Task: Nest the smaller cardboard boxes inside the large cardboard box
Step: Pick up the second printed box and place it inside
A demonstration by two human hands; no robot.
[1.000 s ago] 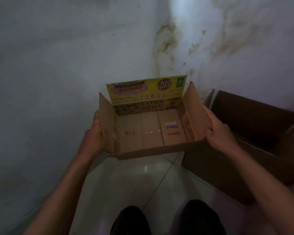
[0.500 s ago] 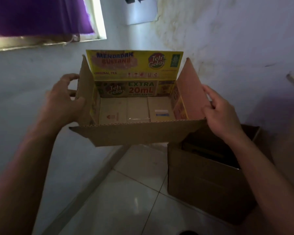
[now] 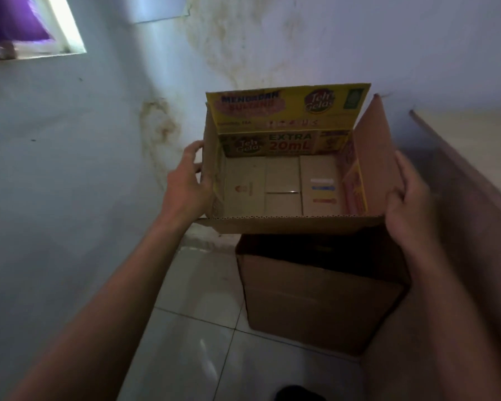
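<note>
Printed tea carton (image 3: 284,183), open side up, now hanging directly above plain brown box (image 3: 321,293) on tiled floor (image 3: 191,342); a second ago it was well left of that box. Left hand (image 3: 185,186) curling around carton's left wall, right hand (image 3: 408,204) pinching right flap. Carton not yet inside box below. Judgement: lowering step coming next, carton needing squaring to dark opening.

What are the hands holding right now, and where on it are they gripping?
The printed tea box, held open side up: left hand grips its left wall, right hand grips its right side flap.
</note>
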